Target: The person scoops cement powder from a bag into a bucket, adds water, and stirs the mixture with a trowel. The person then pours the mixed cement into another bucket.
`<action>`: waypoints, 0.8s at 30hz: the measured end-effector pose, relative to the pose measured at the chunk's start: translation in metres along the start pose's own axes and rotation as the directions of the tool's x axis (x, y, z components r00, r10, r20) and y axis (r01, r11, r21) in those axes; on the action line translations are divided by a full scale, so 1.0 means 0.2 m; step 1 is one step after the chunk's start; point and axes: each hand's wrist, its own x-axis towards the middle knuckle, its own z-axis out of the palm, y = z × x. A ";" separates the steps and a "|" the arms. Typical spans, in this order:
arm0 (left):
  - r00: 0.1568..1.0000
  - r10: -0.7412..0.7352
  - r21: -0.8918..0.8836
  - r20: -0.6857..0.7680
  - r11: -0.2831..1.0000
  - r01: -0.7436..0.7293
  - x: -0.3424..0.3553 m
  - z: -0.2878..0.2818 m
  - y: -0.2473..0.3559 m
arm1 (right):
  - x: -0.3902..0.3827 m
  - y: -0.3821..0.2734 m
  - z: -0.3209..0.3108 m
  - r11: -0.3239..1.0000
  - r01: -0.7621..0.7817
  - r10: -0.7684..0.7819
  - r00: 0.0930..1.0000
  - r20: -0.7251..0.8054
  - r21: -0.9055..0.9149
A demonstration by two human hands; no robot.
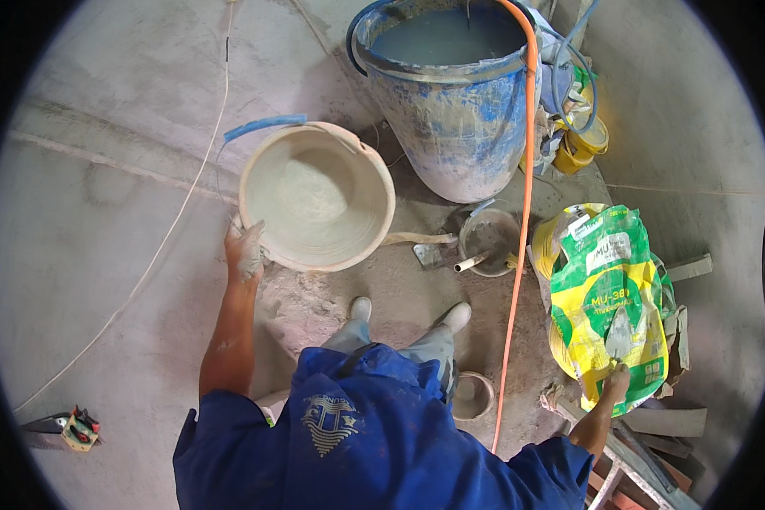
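My left hand (246, 246), dusted with grey, grips the left rim of a pale round bucket (314, 195) raised over the floor, its inside coated with thin grey residue. A blue hose-covered handle (265, 123) lies at its far rim. At the right, my right hand (614, 382) grips a small trowel (619, 331) by its handle; the blade lies over a green and yellow paper sack (582, 280). Whether the blade touches the sack I cannot tell.
A big blue drum (450, 119) of cloudy water has an orange hose (518, 289) over it. Small buckets (489, 238) sit below and beside my boots (455, 316). Yellow pails (582, 144), wood offcuts (663, 421), a white cord (178, 217) and tools (81, 429) lie around.
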 end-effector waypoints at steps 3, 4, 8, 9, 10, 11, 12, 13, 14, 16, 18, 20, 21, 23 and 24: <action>0.998 -0.015 -0.043 0.062 0.999 0.017 -0.02 0.12 0.07 | 0.00 -0.01 0.01 0.990 -0.143 0.143 0.990 -0.013 -0.005; 0.998 -0.015 -0.031 0.064 0.999 0.017 -0.01 0.15 0.09 | -0.01 -0.04 -0.02 0.982 -0.183 0.183 0.983 -0.014 -0.052; 0.993 -0.051 -0.012 0.110 0.999 0.053 0.04 0.23 0.22 | 0.01 -0.21 -0.09 0.990 0.143 -0.136 0.944 -0.300 0.002; 0.987 -0.066 -0.024 0.147 0.997 0.071 0.08 0.30 0.28 | 0.07 -0.20 -0.08 0.942 0.329 -0.271 0.854 -0.445 0.058; 0.985 -0.063 -0.029 0.158 0.997 0.069 0.08 0.33 0.31 | 0.05 -0.35 -0.15 0.803 0.400 -0.284 0.908 -0.307 0.441; 0.984 -0.060 -0.032 0.167 0.997 0.066 0.08 0.35 0.36 | -0.02 -0.57 -0.28 0.563 0.305 -0.295 0.942 -0.158 0.768; 0.984 -0.060 -0.037 0.168 0.997 0.067 0.07 0.34 0.41 | -0.26 -0.86 -0.51 0.477 0.246 -0.361 0.930 -0.068 0.844; 0.979 -0.056 -0.064 0.197 0.995 0.070 0.06 0.35 0.47 | -0.50 -1.15 -0.76 0.395 0.159 -0.418 0.908 0.023 0.905; 0.970 -0.043 -0.097 0.241 0.993 0.068 0.06 0.39 0.54 | -0.64 -1.30 -0.90 0.294 0.181 -0.533 0.846 0.004 0.938; 0.953 -0.034 -0.154 0.300 0.985 0.084 0.08 0.48 0.65 | -0.88 -1.60 -1.13 0.104 0.193 -0.716 0.695 -0.062 0.976; 0.934 -0.006 -0.181 0.358 0.981 0.075 0.11 0.60 0.74 | -1.00 -1.89 -1.27 0.000 0.265 -0.813 0.561 -0.154 0.964; 0.889 0.045 -0.232 0.456 0.970 0.069 0.20 0.75 0.81 | -1.05 -2.13 -1.42 -0.021 0.382 -0.854 0.474 -0.216 0.924; 0.864 0.080 -0.254 0.497 0.966 0.057 0.25 0.79 0.85 | -1.07 -2.26 -1.48 -0.037 0.415 -0.880 0.418 -0.227 0.909; 0.806 0.172 -0.284 0.567 0.959 -0.005 0.41 0.92 0.90 | -1.07 -2.45 -1.58 -0.020 0.353 -0.884 0.431 -0.182 0.935; 0.782 0.224 -0.281 0.582 0.957 -0.065 0.51 0.99 0.93 | -1.07 -2.54 -1.63 -0.039 0.471 -0.849 0.450 -0.278 0.881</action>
